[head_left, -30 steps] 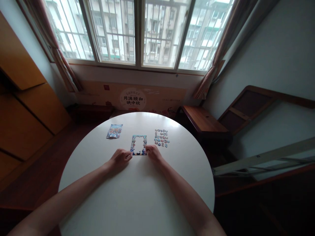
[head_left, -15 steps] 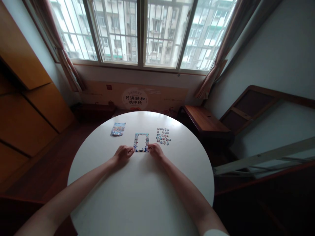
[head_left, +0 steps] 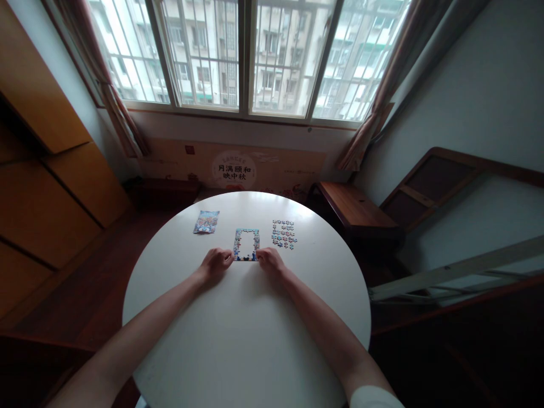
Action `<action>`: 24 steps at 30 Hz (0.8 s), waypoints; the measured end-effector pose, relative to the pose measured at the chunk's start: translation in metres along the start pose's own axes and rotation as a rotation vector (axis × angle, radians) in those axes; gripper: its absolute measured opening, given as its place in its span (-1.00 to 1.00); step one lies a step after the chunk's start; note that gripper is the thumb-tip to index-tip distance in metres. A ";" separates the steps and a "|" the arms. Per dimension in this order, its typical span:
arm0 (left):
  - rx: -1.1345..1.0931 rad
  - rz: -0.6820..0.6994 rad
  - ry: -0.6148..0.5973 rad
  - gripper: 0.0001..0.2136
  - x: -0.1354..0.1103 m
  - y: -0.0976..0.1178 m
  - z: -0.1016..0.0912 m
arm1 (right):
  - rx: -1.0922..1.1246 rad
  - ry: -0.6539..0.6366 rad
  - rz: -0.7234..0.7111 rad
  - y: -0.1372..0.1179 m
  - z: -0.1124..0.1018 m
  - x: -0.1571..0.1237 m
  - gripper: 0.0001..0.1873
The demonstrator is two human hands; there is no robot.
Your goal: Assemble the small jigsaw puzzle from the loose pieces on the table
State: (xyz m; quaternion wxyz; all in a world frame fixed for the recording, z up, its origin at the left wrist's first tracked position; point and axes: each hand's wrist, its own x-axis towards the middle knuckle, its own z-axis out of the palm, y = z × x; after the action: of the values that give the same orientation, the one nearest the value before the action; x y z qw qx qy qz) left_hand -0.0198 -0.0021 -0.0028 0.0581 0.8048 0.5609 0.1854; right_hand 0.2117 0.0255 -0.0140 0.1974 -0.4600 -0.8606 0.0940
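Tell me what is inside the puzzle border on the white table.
Inside the puzzle border only bare white table shows; no pieces lie there. The left hand and right hand cover its near corners, so what lies under the fingers is hidden.

Thing: puzzle frame (head_left: pixel 247 231), only the joined border of a jigsaw, its middle hollow.
Look: colourful, mostly blue, rectangular.
Pose: flat, long sides running 6 to 12 o'clock.
Place: white round table (head_left: pixel 255 340), toward 12 o'clock from its centre.
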 end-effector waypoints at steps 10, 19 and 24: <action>0.000 -0.010 -0.001 -0.63 0.000 0.001 0.000 | -0.097 -0.019 -0.061 -0.005 -0.007 -0.002 -0.74; 0.003 -0.019 0.003 -0.63 -0.001 0.005 -0.003 | -0.335 -0.150 -0.406 0.014 -0.019 0.013 -0.78; 0.014 -0.022 0.025 -0.63 0.000 0.003 -0.001 | -0.497 -0.217 -0.327 0.052 -0.055 0.039 -0.74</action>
State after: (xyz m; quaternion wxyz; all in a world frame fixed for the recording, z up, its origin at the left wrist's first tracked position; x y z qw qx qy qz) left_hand -0.0174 -0.0038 -0.0008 0.0476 0.7967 0.5716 0.1908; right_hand 0.2547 0.0859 0.0283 -0.0018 -0.3368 -0.9359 -0.1036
